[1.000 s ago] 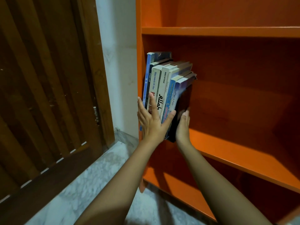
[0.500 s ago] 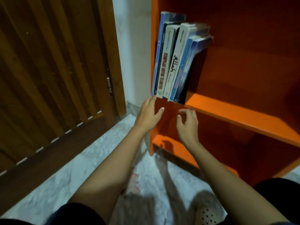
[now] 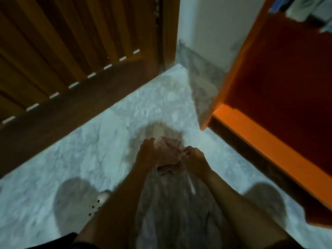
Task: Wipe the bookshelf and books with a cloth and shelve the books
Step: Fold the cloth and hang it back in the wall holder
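Left hand [image 3: 148, 155] grip: fingers curled over the near-left edge of the cloth [image 3: 168, 151], closed on it. Right hand [image 3: 195, 159] grip: thumb and curled fingers pinch the cloth's right edge. Heavy motion blur, so the left grip reads as closed on the fabric but is probably less tight than the right; the individual fingers do not resolve.

Change since 0.5 s ago: both hands were then empty with fingers spread, just below the row of books and in front of the bookshelf [image 3: 251, 133]. Both hands are now down low over the floor [image 3: 89, 150] with the cloth between them. The view has tipped downward; the books [image 3: 305, 8] show only as a blurred strip at the top right corner, on the shelf.

Cloth position: pinkish, bunched, held between the two grips at frame centre, over the marble floor. Whether its lower folds touch the floor cannot be told. It is well apart from the books and left of the bookshelf's lowest orange board. Wooden door [image 3: 71, 42] at upper left. White perforated shoe [image 3: 98, 201] beside the left forearm.
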Motion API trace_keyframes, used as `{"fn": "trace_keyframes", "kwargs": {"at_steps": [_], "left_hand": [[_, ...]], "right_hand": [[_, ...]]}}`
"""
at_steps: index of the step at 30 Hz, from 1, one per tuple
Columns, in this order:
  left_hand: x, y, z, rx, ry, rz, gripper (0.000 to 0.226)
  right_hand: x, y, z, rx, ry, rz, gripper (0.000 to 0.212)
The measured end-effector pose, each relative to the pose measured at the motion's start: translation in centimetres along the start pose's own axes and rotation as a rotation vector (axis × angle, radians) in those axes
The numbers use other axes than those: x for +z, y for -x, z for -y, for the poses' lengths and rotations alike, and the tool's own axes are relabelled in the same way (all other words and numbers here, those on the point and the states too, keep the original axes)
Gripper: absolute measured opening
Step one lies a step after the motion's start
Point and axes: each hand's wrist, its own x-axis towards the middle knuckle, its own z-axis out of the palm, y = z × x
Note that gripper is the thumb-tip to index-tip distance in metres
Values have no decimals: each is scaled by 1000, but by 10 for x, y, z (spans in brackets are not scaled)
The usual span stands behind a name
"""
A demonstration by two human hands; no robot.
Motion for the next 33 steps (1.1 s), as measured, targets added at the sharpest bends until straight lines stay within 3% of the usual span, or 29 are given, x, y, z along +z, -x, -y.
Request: {"fn": "trace_keyframes", "kwargs": {"at_steps": [4,9,12,15,21,25,28,33], "left_hand": [[30,-21,45,-162,-14,44,48],[50,-36,60,-238,190,-61,39],[49,-37,58,-287,228,-33,26],[27,-22,36,-320,370,-80,37],[-74,28,-34,-199,495,-234,32],[-166,62,-101,-296,591,-289,23],[-246,90,-158,-305,662,-377,20],[-375,148,-257,-191,821,-521,21]], "right_hand": [[41,-41,-8,64,14,192,39],[82,-75,-2,0,-99,161,67],[91,-77,5,17,-167,223,69],[77,-65,24,89,-273,232,64],[4,-24,122,144,-359,129,32],[-65,1,217,207,-511,112,17],[-127,20,289,146,-515,151,15],[-235,63,411,-107,-414,91,42]]}}
